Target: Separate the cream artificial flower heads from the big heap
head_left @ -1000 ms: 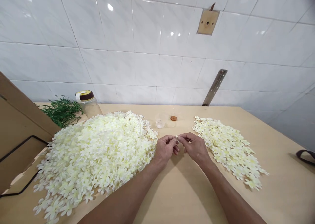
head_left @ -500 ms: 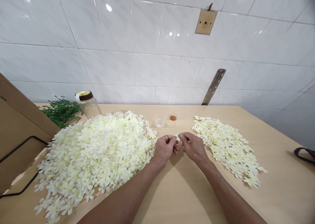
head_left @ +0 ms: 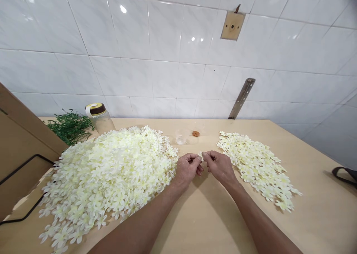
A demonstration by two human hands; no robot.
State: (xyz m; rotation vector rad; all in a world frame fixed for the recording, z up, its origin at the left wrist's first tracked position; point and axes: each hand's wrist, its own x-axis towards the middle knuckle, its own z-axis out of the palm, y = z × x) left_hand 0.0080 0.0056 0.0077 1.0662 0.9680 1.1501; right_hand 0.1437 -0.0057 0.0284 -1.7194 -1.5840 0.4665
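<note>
My left hand (head_left: 187,170) and my right hand (head_left: 220,167) meet above the middle of the table, fingertips pinched together on one small cream fabric flower (head_left: 201,155). A big heap of cream fabric flowers (head_left: 108,172) lies just left of my left hand. A smaller, flatter pile of the same flowers (head_left: 256,164) spreads out to the right of my right hand.
On the light wooden table (head_left: 206,216) stand a clear jar with a brown and yellow lid (head_left: 99,117), green plastic stems (head_left: 68,127), a small clear cup (head_left: 181,137) and a brown cap (head_left: 196,134). A cardboard box (head_left: 19,150) stands at left, a tiled wall behind.
Both hands stay pinched together on the flower and have shifted only slightly; the piles are unchanged.
</note>
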